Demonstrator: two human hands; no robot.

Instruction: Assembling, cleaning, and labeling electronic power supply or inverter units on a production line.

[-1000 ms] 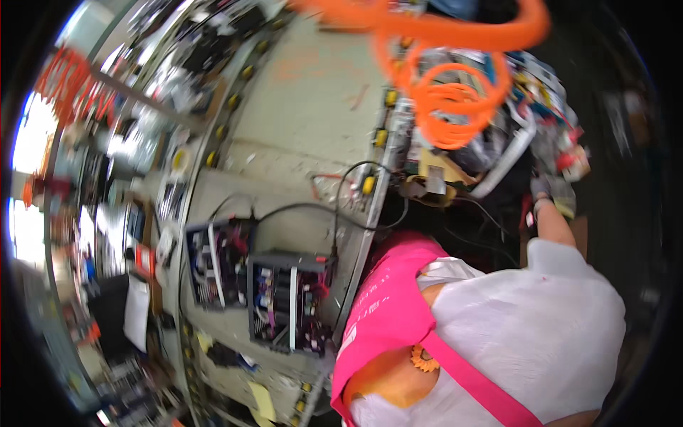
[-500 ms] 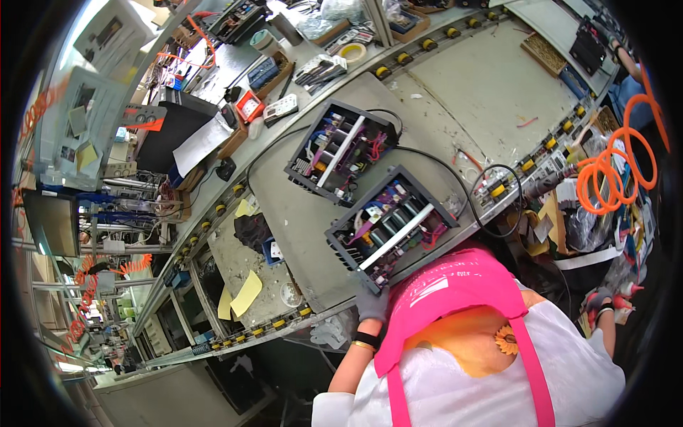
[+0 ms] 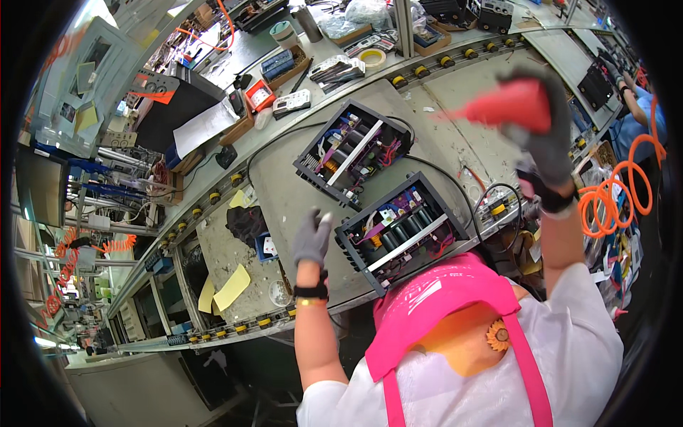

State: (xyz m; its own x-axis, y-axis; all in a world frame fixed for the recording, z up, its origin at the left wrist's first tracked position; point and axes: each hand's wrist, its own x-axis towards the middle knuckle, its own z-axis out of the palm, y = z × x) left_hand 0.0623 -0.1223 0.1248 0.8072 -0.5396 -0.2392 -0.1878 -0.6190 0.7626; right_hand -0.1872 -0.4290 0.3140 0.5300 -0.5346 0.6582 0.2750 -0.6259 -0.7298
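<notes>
My left hand (image 3: pixel 311 238), in a grey glove, is raised with fingers apart and holds nothing; it hovers just left of the nearer open black electronics unit (image 3: pixel 398 231). My right hand (image 3: pixel 549 146), also in a grey glove, is lifted high on the right and grips a red handheld power tool (image 3: pixel 514 104), blurred, pointing left above the bench. A second open black unit (image 3: pixel 354 151) lies farther back, with coloured wires and a white bar across its parts. A black cable runs from the units toward the bench's right edge.
The grey bench (image 3: pixel 284 192) has rows of yellow rollers (image 3: pixel 427 70) along its edges. Yellow notes (image 3: pixel 231 286) and a dark cloth (image 3: pixel 245 222) lie at left. An orange coiled hose (image 3: pixel 613 201) hangs at right. Boxes and tools crowd the back shelf; another person's arm (image 3: pixel 637 107) is at far right.
The view has swung across the bench. My left hand rose from the bench's near edge and opened. My right hand came up from low on the right, holding the red tool.
</notes>
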